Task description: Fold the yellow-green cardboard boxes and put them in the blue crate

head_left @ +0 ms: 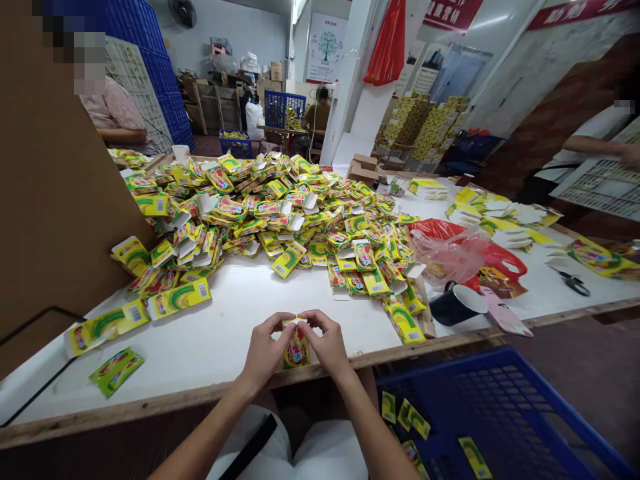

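Observation:
Both hands meet at the table's front edge around a small yellow and green box, its top end toward the pile. My left hand pinches the box's upper left corner with thumb and fingertips. On the upper right corner, the thumb and fingers of my right hand are closed the same way. Beyond them spreads a big heap of similar boxes, many with white end flaps sticking out. Two flat cartons and a green packet lie to the left.
A dark cup, a plastic bag, scissors and a pink phone-like item are at right. A blue crate with several boxes sits below the edge. Cardboard stands left. Other people are farther back.

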Demonstrator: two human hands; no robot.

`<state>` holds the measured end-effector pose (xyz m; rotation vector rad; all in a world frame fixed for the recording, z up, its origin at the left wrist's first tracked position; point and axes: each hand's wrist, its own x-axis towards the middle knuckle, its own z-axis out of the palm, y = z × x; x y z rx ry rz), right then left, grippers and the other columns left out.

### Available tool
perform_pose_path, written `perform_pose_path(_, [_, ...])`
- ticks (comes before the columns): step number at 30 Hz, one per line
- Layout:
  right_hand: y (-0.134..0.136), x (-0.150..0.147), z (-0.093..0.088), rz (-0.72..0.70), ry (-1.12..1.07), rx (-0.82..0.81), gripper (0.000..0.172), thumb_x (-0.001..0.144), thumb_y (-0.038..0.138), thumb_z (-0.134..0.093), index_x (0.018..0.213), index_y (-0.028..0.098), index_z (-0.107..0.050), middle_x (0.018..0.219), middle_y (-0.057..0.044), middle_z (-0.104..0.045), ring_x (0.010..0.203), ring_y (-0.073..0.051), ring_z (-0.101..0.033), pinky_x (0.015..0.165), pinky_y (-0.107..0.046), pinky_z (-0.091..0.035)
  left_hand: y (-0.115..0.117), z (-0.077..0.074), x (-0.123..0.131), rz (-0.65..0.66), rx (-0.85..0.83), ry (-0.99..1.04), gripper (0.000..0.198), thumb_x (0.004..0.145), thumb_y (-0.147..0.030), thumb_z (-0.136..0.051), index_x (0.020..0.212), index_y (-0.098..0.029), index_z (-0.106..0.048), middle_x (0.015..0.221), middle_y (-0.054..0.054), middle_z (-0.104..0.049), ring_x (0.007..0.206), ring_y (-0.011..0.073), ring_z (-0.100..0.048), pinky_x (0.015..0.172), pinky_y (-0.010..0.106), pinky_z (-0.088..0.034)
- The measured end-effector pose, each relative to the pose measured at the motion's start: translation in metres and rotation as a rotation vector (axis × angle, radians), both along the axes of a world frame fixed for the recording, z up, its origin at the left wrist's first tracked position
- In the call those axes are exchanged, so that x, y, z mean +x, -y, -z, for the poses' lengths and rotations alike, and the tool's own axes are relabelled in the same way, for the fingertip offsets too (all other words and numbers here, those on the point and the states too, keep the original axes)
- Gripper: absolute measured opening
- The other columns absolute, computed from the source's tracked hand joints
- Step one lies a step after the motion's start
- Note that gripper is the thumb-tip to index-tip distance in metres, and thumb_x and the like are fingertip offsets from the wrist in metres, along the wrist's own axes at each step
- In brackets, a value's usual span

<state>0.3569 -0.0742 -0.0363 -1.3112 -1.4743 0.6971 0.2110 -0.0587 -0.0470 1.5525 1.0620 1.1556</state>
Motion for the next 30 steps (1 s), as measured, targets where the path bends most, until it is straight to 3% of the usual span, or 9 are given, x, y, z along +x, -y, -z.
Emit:
perform_pose_path(6, [-0.008, -0.001, -0.008, 0.026, -0.011, -0.066, 0.013, 0.080, 0.029, -0.058, 0.082, 0.018, -0.064, 0.074, -0.002, -0.066, 0.064, -0.014, -0.060, 0.061, -0.025, -0.048, -0.009, -0.006, 0.006, -0.011, -0.070, 0.041, 0.019, 0.082, -0.033, -0.053, 0.086, -0.017, -0.063, 0.075, 0.001, -0.065, 0.066, 0.0142, -0.059, 0.062, 0.024, -0.048])
perform_pose_path(10, [-0.007, 0.001, -0.008, 0.018, -0.031, -0.078, 0.013, 0.081, 0.029, -0.057, 0.079, 0.018, -0.063, 0.073, -0.001, -0.064, 0.065, -0.015, -0.059, 0.063, -0.025, -0.048, -0.011, -0.006, 0.003, 0.040, -0.091, 0.071, 0.020, 0.083, -0.033, -0.052, 0.085, -0.017, -0.064, 0.079, 0.002, -0.067, 0.072, 0.0159, -0.062, 0.067, 0.026, -0.049])
perform_pose_path(16, [-0.002, -0.003, 0.011, -0.063, -0.151, -0.079, 0.011, 0.081, 0.029, -0.058, 0.084, 0.019, -0.061, 0.079, -0.003, -0.066, 0.073, -0.017, -0.062, 0.067, -0.027, -0.050, 0.003, -0.001, -0.004, 0.107, -0.054, 0.092, 0.023, 0.084, -0.034, -0.053, 0.096, -0.018, -0.065, 0.097, 0.005, -0.068, 0.090, 0.0191, -0.063, 0.080, 0.030, -0.050])
perform_pose_path(18, [0.003, 0.000, 0.006, -0.038, -0.140, -0.058, 0.010, 0.081, 0.029, -0.057, 0.084, 0.019, -0.061, 0.079, -0.003, -0.066, 0.074, -0.017, -0.062, 0.068, -0.027, -0.050, 0.000, -0.002, -0.005, 0.135, -0.026, 0.051, 0.024, 0.085, -0.035, -0.051, 0.098, -0.019, -0.064, 0.098, 0.006, -0.068, 0.091, 0.0191, -0.062, 0.080, 0.030, -0.050])
perform_pose_path(21, [0.024, 0.027, -0.020, 0.131, -0.007, -0.024, 0.015, 0.083, 0.032, -0.054, 0.082, 0.020, -0.062, 0.079, -0.004, -0.066, 0.076, -0.019, -0.061, 0.069, -0.028, -0.048, -0.028, -0.005, -0.003, 0.069, 0.091, -0.063, 0.029, 0.085, -0.036, -0.050, 0.108, -0.022, -0.059, 0.104, 0.006, -0.064, 0.095, 0.0196, -0.060, 0.082, 0.032, -0.048])
perform_pose_path(24, [0.061, 0.077, -0.054, 0.325, 0.264, -0.080, 0.020, 0.080, 0.038, -0.056, 0.078, 0.019, -0.063, 0.083, -0.006, -0.066, 0.082, -0.022, -0.060, 0.073, -0.030, -0.046, -0.079, -0.008, 0.004, -0.182, 0.260, -0.204, 0.042, 0.080, -0.036, -0.057, 0.117, -0.019, -0.050, 0.115, 0.010, -0.056, 0.109, 0.0245, -0.052, 0.093, 0.040, -0.041])
perform_pose_path(26, [0.083, 0.106, -0.069, 0.404, 0.408, -0.137, 0.023, 0.075, 0.042, -0.060, 0.078, 0.020, -0.065, 0.089, -0.007, -0.066, 0.088, -0.025, -0.059, 0.072, -0.029, -0.046, -0.115, -0.009, 0.011, -0.247, 0.259, -0.289, 0.053, 0.071, -0.033, -0.067, 0.118, -0.016, -0.048, 0.123, 0.015, -0.051, 0.119, 0.0295, -0.042, 0.101, 0.045, -0.032])
perform_pose_path(28, [0.097, 0.119, -0.073, 0.442, 0.428, -0.190, 0.028, 0.074, 0.046, -0.061, 0.081, 0.020, -0.066, 0.092, -0.008, -0.067, 0.089, -0.025, -0.060, 0.065, -0.028, -0.047, -0.141, -0.012, 0.020, -0.224, 0.172, -0.297, 0.056, 0.063, -0.027, -0.073, 0.113, -0.015, -0.050, 0.123, 0.016, -0.051, 0.122, 0.0331, -0.039, 0.102, 0.048, -0.028])
perform_pose_path(30, [0.099, 0.112, -0.065, 0.408, 0.343, -0.226, 0.029, 0.076, 0.047, -0.059, 0.084, 0.020, -0.065, 0.091, -0.008, -0.067, 0.086, -0.024, -0.061, 0.066, -0.028, -0.048, -0.149, -0.014, 0.028, -0.175, 0.102, -0.264, 0.050, 0.062, -0.025, -0.073, 0.107, -0.014, -0.052, 0.116, 0.016, -0.055, 0.116, 0.0335, -0.044, 0.097, 0.047, -0.032])
